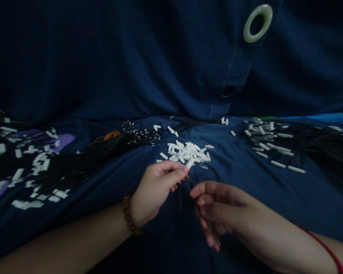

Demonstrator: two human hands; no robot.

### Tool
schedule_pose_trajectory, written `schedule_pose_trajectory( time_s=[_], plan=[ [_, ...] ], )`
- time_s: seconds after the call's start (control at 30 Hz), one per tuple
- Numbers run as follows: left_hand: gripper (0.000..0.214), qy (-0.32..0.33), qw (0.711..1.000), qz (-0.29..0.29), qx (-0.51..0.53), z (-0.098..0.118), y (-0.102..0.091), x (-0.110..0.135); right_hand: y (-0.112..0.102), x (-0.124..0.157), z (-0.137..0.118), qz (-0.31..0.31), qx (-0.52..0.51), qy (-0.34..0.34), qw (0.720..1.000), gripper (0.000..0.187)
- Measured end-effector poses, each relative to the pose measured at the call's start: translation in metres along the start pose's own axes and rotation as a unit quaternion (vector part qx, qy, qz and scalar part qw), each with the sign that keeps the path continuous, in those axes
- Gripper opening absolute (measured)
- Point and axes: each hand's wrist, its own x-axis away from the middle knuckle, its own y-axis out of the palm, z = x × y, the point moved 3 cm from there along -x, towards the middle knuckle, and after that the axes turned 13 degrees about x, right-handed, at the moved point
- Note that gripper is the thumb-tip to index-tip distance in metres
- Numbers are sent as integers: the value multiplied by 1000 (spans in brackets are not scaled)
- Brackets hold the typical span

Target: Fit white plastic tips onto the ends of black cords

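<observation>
Between thumb and forefinger, my left hand (157, 186) pinches a small white plastic connector housing (190, 163). Just to its right, my right hand (228, 203) has its fingers curled around thin black wires (213, 229), which run up toward that connector. Whether a wire end sits inside the housing cannot be made out. Right behind my fingers lies a pile of loose white connector housings (185, 151). A few dark wires (214, 172) cross the cloth between the pile and my right hand.
A dark blue cloth (240, 167) covers the surface and rises behind. Black wires with bare metal tips (131, 139) lie left of the pile. Wires with white connectors spread at far left (42, 163) and far right (277, 146). A pale ring (247, 30) hangs on the cloth.
</observation>
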Motion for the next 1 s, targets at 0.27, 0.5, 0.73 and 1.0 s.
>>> schedule_pose_trajectory(
  time_s=[0.27,0.5,0.73,1.0],
  plan=[
    [14,2,1000,21,-12,-2,-2,-3,6,3,5,-18,75,85,993,34],
    [15,-2,999,21,-34,-4,-2,-5,9,-2,13,-36,42,108,993,34],
    [16,2,999,15,-50,-2,0,-3,9,-5,13,-46,38,85,995,21],
    [14,3,999,18,-49,-1,0,-2,11,-5,17,-56,84,98,990,21]
  ],
)
